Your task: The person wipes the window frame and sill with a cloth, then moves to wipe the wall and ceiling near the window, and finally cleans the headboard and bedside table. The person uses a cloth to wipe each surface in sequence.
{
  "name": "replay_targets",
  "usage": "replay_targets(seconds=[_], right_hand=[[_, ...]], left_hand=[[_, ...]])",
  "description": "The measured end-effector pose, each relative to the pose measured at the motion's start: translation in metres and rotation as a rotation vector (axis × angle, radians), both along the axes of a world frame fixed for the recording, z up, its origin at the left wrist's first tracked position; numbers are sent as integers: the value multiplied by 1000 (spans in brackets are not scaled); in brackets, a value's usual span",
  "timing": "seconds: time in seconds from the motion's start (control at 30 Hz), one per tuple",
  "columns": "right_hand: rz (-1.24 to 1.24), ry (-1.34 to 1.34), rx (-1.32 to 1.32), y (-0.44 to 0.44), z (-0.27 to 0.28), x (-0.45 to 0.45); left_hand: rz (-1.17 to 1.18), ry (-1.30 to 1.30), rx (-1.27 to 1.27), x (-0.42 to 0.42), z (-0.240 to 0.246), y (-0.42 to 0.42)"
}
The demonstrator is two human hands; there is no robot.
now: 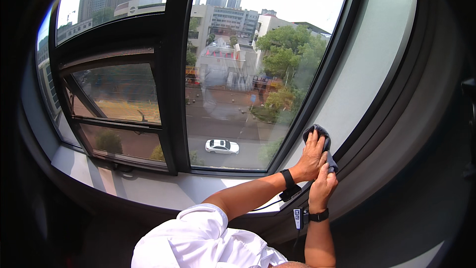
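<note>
My left hand [313, 158] lies over a dark grey-blue cloth [320, 131], its fingers stretched along it. The cloth is pressed to the white side panel of the window recess [357, 78], low down near the black window frame [288, 143]. Just below, my right hand [322, 189] pinches the cloth's trailing end between thumb and fingers, close to the panel's outer edge. Both wrists wear black straps with small devices; part of the cloth is hidden under my fingers.
A large fixed glass pane [238, 126] with smeary marks stands left of my hands. Farther left, an awning sash [119, 96] is tilted out. A white sill [148, 188] runs underneath. From the strap devices hang black cables [267, 206]. Dark folds, perhaps a curtain [416, 119], border the right.
</note>
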State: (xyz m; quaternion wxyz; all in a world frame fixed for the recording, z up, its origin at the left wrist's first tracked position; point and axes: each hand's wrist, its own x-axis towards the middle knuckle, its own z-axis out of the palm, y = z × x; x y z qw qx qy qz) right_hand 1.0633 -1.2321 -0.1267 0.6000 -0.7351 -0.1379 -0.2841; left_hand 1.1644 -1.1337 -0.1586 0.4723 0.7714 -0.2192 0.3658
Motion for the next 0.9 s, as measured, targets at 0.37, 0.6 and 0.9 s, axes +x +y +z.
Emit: replay_targets(seconds=[0.37,0.6,0.9], right_hand=[[-120,117,-158,12,-16,-2],[-233,-116,-70,27,18,17],[-264,275,-282,44,-72,20]], left_hand=[[-21,60,-63,-13,-29,11],[-8,-111,-8,7,37,15],[-84,358,-59,-12,-98,35]])
